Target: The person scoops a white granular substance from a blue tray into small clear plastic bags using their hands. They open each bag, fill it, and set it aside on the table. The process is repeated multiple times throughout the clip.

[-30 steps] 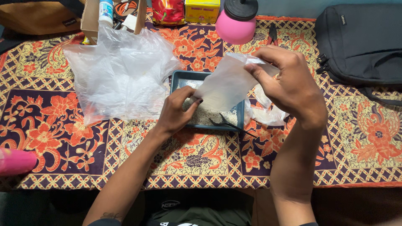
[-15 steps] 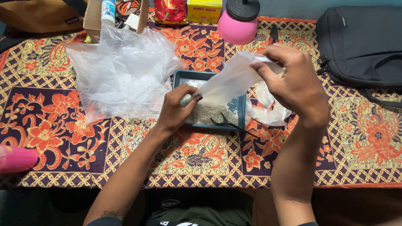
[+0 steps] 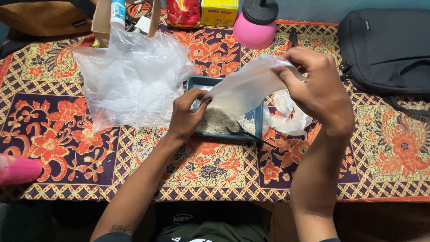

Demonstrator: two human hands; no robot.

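The small clear bag (image 3: 244, 92) is stretched slantwise over the blue tray (image 3: 257, 118) of pale grain, its upper end at two o'clock pinched shut in the right hand (image 3: 316, 87) and its lower end at eight o'clock gripped by the closed left hand (image 3: 186, 116) just over the grain. It goes best with the mouth held low inside the tray's rim. Loose black tweezers (image 3: 244, 132) lie at the tray's five o'clock corner, and the big crumpled bag (image 3: 130, 80) sits close at nine o'clock.

The small plastic bag (image 3: 244, 92) hides the far part of the grains (image 3: 219, 122) in the blue tray (image 3: 259, 121). At the left edge a pink object (image 3: 18, 170) is cut off, and the pink round container (image 3: 254, 27) and yellow box (image 3: 218, 11) are clipped by the top edge. The right hand (image 3: 320, 92) hides its own fingertips behind the bag's top.
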